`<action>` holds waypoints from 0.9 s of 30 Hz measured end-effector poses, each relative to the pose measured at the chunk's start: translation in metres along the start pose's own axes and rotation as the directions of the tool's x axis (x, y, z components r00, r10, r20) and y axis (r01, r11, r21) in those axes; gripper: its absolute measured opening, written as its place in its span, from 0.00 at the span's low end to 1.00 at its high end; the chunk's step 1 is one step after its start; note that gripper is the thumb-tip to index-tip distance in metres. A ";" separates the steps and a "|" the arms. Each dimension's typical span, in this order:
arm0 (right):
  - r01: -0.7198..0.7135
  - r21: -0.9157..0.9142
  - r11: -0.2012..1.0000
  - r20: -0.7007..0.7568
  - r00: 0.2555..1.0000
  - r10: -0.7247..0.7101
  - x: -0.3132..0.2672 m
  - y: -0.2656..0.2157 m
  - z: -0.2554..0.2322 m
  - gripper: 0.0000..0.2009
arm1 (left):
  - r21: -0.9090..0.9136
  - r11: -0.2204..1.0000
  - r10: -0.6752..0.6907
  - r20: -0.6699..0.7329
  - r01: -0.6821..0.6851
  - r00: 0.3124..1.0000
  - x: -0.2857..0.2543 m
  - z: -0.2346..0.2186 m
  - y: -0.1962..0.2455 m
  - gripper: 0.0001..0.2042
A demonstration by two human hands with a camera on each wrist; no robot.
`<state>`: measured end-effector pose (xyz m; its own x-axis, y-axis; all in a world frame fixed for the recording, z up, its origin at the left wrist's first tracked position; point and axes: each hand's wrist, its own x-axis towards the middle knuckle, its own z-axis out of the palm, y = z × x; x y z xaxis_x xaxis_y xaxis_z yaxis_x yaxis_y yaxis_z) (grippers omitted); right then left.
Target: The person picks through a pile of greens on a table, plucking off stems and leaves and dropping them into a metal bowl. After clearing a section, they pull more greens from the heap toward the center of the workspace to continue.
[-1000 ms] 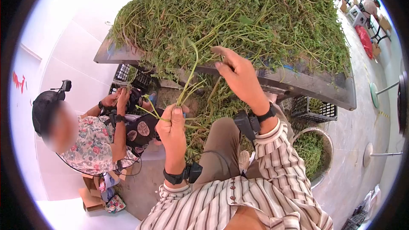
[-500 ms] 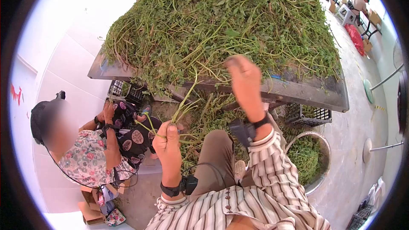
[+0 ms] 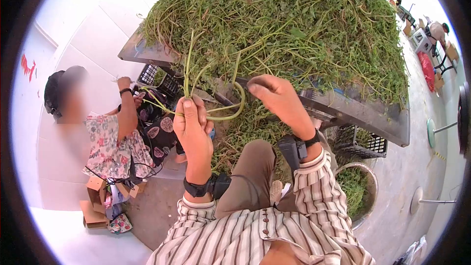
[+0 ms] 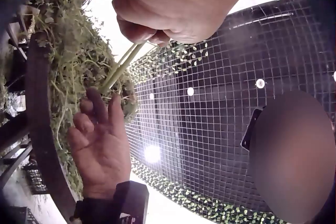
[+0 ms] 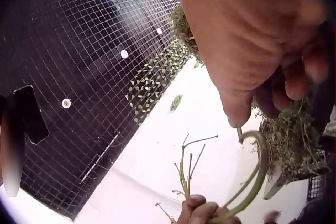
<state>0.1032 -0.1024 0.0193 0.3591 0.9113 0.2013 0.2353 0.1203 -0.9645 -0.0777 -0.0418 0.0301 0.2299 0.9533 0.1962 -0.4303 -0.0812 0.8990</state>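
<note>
My left hand [image 3: 193, 118] grips several trimmed green plant stems [image 3: 187, 71] between thumb and fingers. One thicker stem [image 3: 242, 100] bends out to the right of that hand in a loop and rises again. My right hand [image 3: 282, 99] hangs beside this loop, with thumb and forefinger close together and a small gap to the stem in the head view. In the right wrist view, the thumb of that hand overlaps the upper end of the curved stem [image 5: 261, 166]. The left wrist view has loosely bent fingers on the right hand [image 4: 102, 145] near the stems [image 4: 122, 67].
A large heap of leafy greens [image 3: 284, 24] covers a metal-edged table [image 3: 363, 115] ahead. Below are black crates [image 3: 363, 142], more greens on the floor and a round tub [image 3: 375, 186]. A seated person [image 3: 117, 137] works at the left. Cardboard boxes [image 3: 94, 213] stand behind them.
The right hand has dropped back from over the heap's edge towards the stems. The left hand has risen and turned the bunch, so the thick stem now loops out to the right.
</note>
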 end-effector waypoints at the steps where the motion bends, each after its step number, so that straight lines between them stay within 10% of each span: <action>1: -0.028 0.060 0.998 -0.005 1.000 0.028 -0.001 -0.003 0.005 0.11 | -0.019 1.000 0.003 0.019 -0.003 1.000 0.001 0.001 0.000 0.10; 6: 0.109 0.251 0.962 -0.090 0.992 -0.089 0.001 -0.003 0.010 0.11 | -0.113 0.993 -0.027 0.005 0.027 1.000 0.012 0.010 0.002 0.10; 9: 0.134 0.053 0.990 0.102 0.985 -0.139 -0.007 -0.023 0.013 0.16 | -0.158 0.986 -0.039 0.042 0.045 0.998 0.019 0.012 0.000 0.09; 16: 0.374 -0.177 0.910 -0.039 0.921 -0.386 0.001 0.002 0.030 0.13 | -0.242 0.966 -0.042 0.223 0.097 0.974 0.030 0.024 -0.008 0.08; 27: 0.262 -0.077 0.962 -0.181 0.945 -0.272 0.008 0.004 0.017 0.07 | -0.013 0.987 -0.144 0.378 0.161 0.914 0.037 0.049 -0.008 0.13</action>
<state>0.0917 -0.0880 0.0138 0.4391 0.7570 0.4838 0.3903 0.3243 -0.8617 -0.0232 -0.0205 0.0491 0.6027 0.7731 0.1976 -0.3992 0.0777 0.9136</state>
